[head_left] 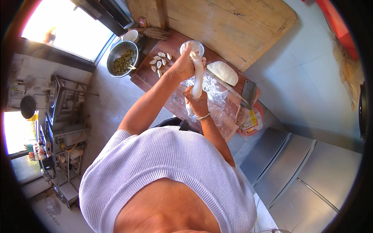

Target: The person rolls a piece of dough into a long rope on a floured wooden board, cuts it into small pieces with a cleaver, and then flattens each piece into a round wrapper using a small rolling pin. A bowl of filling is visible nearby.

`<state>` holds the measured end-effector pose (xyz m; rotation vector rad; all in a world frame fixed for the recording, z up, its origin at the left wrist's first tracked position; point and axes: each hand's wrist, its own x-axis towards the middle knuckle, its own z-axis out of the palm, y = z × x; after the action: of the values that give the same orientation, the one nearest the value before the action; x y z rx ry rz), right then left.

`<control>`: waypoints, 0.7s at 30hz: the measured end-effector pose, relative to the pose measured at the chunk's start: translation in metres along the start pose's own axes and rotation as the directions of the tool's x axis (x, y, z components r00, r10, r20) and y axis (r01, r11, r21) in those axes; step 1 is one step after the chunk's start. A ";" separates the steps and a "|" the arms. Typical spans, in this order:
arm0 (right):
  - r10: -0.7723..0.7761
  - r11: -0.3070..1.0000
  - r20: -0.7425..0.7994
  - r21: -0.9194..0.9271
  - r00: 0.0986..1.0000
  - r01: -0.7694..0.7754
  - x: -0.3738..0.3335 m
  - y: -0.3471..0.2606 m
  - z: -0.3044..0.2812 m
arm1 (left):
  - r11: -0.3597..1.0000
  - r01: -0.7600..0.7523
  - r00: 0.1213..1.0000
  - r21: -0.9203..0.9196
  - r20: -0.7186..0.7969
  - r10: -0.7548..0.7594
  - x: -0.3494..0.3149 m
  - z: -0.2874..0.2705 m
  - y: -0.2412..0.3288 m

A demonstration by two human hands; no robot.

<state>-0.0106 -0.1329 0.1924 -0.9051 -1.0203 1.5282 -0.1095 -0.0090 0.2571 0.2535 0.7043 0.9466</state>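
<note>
A thick white rope of dough (198, 77) stretches between my two hands above a floured board (217, 93). My left hand (185, 65) is closed around its far end, while my right hand (197, 101) grips the near end. Just beyond my left hand is a round clear bowl (197, 46) with something white in it. A large smooth lump of dough (223, 73) lies to the right, beside a long thin stick (228, 86). Several small folded dumplings (159, 64) sit on the board's left side.
Left of the board stands a metal bowl of chopped green filling (123, 60), near a white bowl (131, 36) and a straw brush (152, 33). A cleaver (248, 92) lies at the right edge. A large wooden panel (229, 23) rises behind; a grey cabinet (299, 167) stands lower right.
</note>
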 end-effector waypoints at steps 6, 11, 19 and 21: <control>-0.125 0.951 -0.206 0.254 0.971 0.176 0.016 0.011 -0.012 | 0.899 0.128 0.984 0.419 0.057 -0.166 -0.016 -0.058 -0.050; 0.068 0.904 -0.333 0.420 0.941 0.083 0.030 -0.019 -0.011 | 0.655 -0.086 0.946 0.751 0.268 -0.184 -0.036 -0.065 -0.054; 0.226 0.657 -0.236 0.754 0.945 0.032 0.059 -0.008 -0.035 | 0.241 0.048 0.956 0.969 0.025 -0.292 -0.045 -0.048 -0.040; -0.139 0.527 0.143 0.849 0.980 -0.049 0.066 0.034 -0.051 | 0.115 0.124 0.963 0.986 -0.091 -0.255 -0.051 -0.061 -0.035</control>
<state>0.0131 -0.0633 0.1405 -0.0064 -0.2767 1.8082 -0.1456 -0.0767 0.2164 1.4011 1.1807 0.0107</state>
